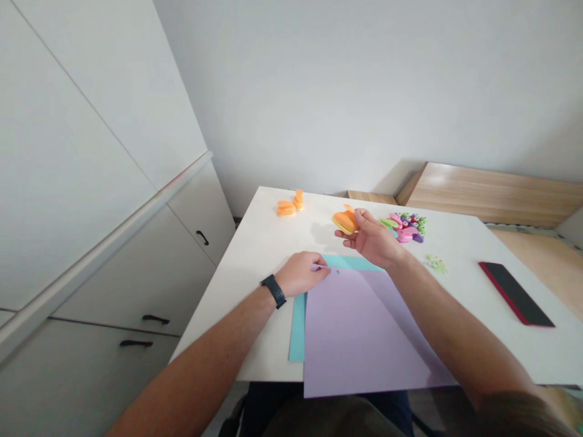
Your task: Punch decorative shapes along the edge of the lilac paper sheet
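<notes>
A light purple sheet of paper (359,328) lies over a turquoise sheet (297,328) and overhangs the table's front edge. My left hand (303,272) is closed on the purple sheet's upper left corner, which curls up slightly. Close beside those fingers is a small punched shape (337,272) near the sheet's top edge. Raised above the far edge of the paper, my right hand (371,235) grips an orange craft paper punch (345,221) between thumb and fingers. Two more orange punches (289,206) sit at the table's back left.
Several pink, green and purple punches, some with googly eyes (407,227), are clustered at the back right. Pale green paper bits (436,263) lie in front of them. A black, red-edged flat object (516,294) rests on the white table (255,243). Cabinets (113,261) stand left.
</notes>
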Demonstrator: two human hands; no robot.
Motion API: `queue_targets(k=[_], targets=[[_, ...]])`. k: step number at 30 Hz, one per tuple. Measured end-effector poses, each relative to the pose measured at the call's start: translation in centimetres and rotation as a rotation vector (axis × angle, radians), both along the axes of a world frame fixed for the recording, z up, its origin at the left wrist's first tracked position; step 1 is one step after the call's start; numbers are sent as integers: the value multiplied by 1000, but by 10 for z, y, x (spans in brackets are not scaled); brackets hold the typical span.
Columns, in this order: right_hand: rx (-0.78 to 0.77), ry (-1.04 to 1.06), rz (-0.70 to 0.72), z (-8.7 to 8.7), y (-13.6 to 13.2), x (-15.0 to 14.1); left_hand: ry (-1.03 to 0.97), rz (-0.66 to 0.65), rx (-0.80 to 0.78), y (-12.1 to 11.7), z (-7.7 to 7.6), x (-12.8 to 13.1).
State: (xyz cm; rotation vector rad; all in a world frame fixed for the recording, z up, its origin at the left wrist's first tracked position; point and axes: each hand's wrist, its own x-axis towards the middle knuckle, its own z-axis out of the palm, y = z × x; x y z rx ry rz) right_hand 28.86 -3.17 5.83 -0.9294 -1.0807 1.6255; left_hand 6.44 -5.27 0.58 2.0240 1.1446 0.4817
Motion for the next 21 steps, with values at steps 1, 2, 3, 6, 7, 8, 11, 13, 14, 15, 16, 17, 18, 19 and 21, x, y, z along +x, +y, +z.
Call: queue_targets(k=[1, 2, 3, 6, 7, 8, 11, 13, 14, 15, 16, 17, 18, 19, 21], targets=[[-22, 24, -6, 2, -8, 4, 4, 9, 2, 0, 0, 0], [-42, 41, -14, 2, -15, 8, 8, 10, 0, 0, 0, 0], [-59, 52, -25, 2, -21, 11, 11, 6, 0, 0, 0, 1], [-69, 63, -65, -1, -33, 19, 16, 12, 0, 1, 1, 1], [-64, 64, -72, -3, -35, 21, 12, 16, -3, 0, 1, 2], [-59, 62, -75, -5, -37, 23, 9, 17, -8, 0, 2, 2], [-49, 40, -50, -12, -38, 28, 9, 15, -32, 0, 4, 2], [-37, 25, -10, -17, -36, 30, 8, 13, -41, -1, 3, 2], [-29, 24, 15, -19, -35, 30, 5, 14, -44, -1, 3, 2], [-21, 24, 39, -22, -35, 30, 0, 18, -46, -1, 2, 3], [-14, 22, 56, -24, -34, 30, -4, 20, -49, -1, 2, 3], [-7, 17, 66, -27, -34, 30, -9, 20, -53, -1, 1, 3], [0, 11, 68, -29, -33, 30, -13, 20, -57, -1, 1, 3], [5, 7, 65, -31, -33, 31, -16, 18, -61, -1, 0, 3], [9, 12, 55, -35, -34, 31, -21, 16, -64, -1, 0, 4]])
